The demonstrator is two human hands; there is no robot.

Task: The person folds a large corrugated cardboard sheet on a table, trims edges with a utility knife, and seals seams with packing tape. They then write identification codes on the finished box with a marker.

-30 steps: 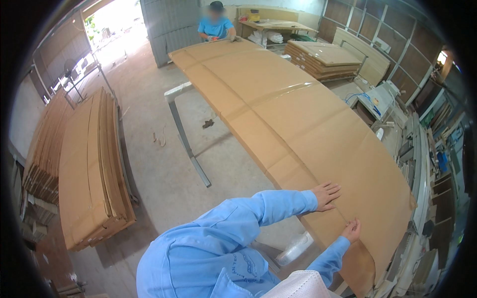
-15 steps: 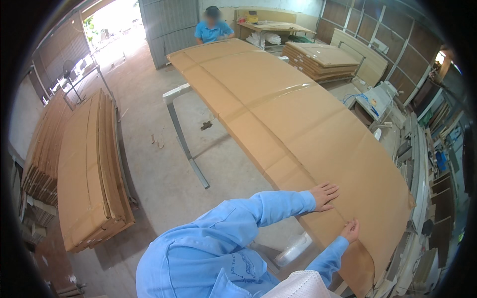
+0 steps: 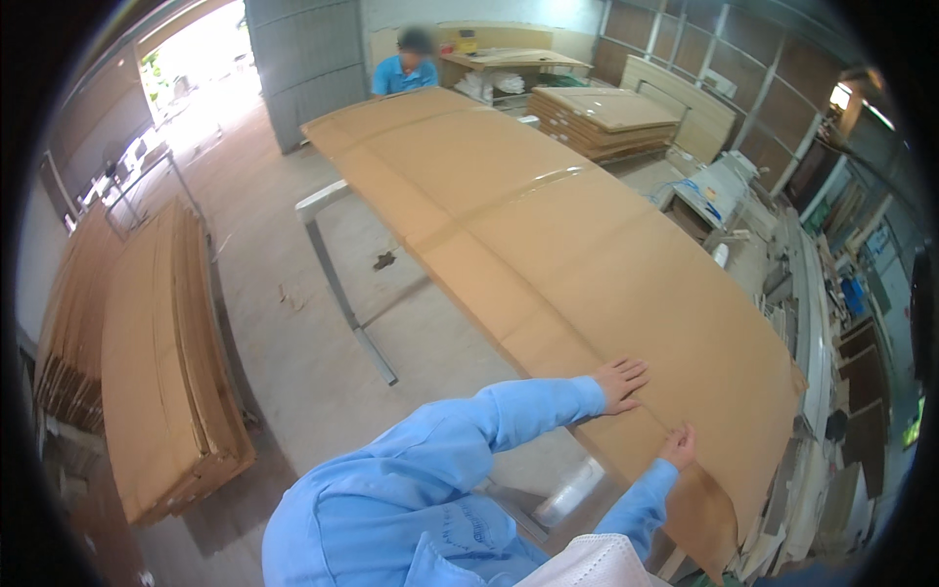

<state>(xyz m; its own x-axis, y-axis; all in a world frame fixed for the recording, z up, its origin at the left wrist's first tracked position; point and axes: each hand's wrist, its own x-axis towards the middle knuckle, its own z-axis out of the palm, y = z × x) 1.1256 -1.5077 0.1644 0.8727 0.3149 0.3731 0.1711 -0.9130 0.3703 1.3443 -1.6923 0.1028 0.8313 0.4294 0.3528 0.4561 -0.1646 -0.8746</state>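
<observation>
- A large cardboard-covered piece [image 3: 577, 264] is lying flat, spanning the space between the person and a co-worker [image 3: 406, 70] at the far end; a metal stand [image 3: 342, 293] is showing beneath its left side.
- The left hand [image 3: 618, 384] is resting palm down on the cardboard near its left edge, its grip spread wide and taking hold of nothing.
- The right hand [image 3: 679, 447] is bunching its fingers just beside the lengthwise line (fold or seam, hard to tell); I cannot tell whether that grip is pinching the cardboard.
- Next to the right hand, a darker brown part [image 3: 708, 514] is curving along the near end.
- The cardboard skin is probably behaving as light, bendable and prone to creasing, while the whole piece, being so long, is likely proving awkward and perhaps heavy.
- For lifting, the long edges are offering the surest hold, one person at each end; for the skin alone, a loose edge is suiting a fingertip pinch.
</observation>
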